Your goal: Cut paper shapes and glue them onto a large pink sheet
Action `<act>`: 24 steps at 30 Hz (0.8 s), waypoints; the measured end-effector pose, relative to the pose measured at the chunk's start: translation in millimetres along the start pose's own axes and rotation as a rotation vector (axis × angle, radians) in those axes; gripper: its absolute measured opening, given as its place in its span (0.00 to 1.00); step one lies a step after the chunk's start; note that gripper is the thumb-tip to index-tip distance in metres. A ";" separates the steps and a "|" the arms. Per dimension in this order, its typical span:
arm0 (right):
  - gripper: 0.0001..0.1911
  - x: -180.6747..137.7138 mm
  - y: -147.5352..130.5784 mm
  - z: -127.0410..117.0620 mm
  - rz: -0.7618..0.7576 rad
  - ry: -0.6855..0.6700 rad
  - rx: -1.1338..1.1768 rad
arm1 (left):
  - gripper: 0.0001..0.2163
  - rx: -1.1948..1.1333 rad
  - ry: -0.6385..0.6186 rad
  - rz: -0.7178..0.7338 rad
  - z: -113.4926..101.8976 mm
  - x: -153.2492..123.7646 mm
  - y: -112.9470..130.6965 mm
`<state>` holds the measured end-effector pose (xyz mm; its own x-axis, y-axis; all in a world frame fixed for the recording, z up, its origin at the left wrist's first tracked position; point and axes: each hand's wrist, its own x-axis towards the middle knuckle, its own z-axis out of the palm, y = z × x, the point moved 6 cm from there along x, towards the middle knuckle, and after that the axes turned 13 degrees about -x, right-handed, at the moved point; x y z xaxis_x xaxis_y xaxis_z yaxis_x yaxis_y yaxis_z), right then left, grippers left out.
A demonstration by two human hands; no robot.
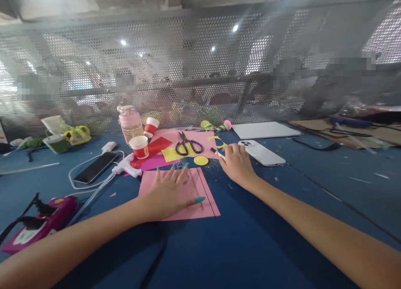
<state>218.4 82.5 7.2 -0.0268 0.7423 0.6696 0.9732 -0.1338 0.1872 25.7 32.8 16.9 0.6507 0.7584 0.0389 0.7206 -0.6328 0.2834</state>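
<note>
My left hand (171, 193) lies flat with fingers spread on a pink sheet of paper (205, 205) on the blue table. My right hand (236, 161) is further back, fingers curled round a small white pen-like stick (218, 153) with a dark tip. Just left of it lies a yellow paper circle (201, 160). Behind are purple-handled scissors (188, 146) on pink and yellow paper sheets.
A white phone (261, 152) lies right of my right hand, a laptop (265, 130) behind it. At left: red paper cups (139, 147), a pink bottle (130, 124), a black phone (95, 167) with cable, a white glue gun (127, 167), a magenta device (40, 226). A perforated metal screen backs the table.
</note>
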 end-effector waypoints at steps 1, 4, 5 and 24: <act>0.11 -0.2 -1.3 -1.6 -0.006 0.014 0.028 | 0.37 -0.009 0.003 -0.035 -3.1 1.2 -4.4; 0.09 -0.3 -4.4 -7.3 -0.038 0.069 0.141 | 0.44 0.019 0.008 -0.185 -15.4 5.3 -25.1; 0.08 0.1 -6.7 -8.9 -0.058 0.080 0.187 | 0.45 0.044 0.010 -0.209 -19.7 6.8 -31.8; 0.27 97.5 -106.9 39.5 -0.015 -0.437 0.254 | 0.15 -1.004 0.157 0.014 -68.0 27.4 -39.5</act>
<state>120.8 195.1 24.1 0.0043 0.9555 0.2948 0.9997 0.0025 -0.0227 -1.2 89.2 72.0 0.5668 0.8095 0.1532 0.1323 -0.2730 0.9529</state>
